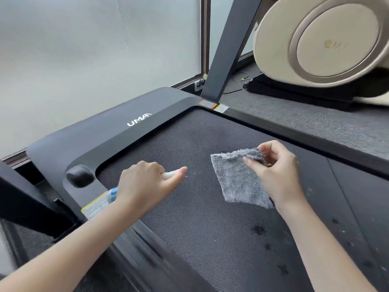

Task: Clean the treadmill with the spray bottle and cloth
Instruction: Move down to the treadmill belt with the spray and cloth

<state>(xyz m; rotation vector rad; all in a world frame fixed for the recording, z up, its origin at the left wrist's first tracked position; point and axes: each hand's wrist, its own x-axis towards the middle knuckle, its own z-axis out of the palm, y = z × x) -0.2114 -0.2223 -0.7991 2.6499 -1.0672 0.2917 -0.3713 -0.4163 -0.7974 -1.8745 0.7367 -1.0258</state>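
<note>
Left grip (pixel 147 184) is clenched round the spray bottle (pixel 171 175), nozzle low over the treadmill (pixel 189 218) belt at frame centre; the cloth (pixel 235 182) is pinched by the right grip (pixel 275 171) beside it. From so slight a pinch the cloth could be dropped mid-wipe.

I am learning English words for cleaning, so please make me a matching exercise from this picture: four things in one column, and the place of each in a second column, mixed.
Things:
1. spray bottle
2. cloth
3. dark spots
4. white logo

Places:
a) pinched by the right hand
b) on the belt, near the right forearm
c) on the front cover
d) gripped in the left hand

Pairs: 1-d, 2-a, 3-b, 4-c
</note>
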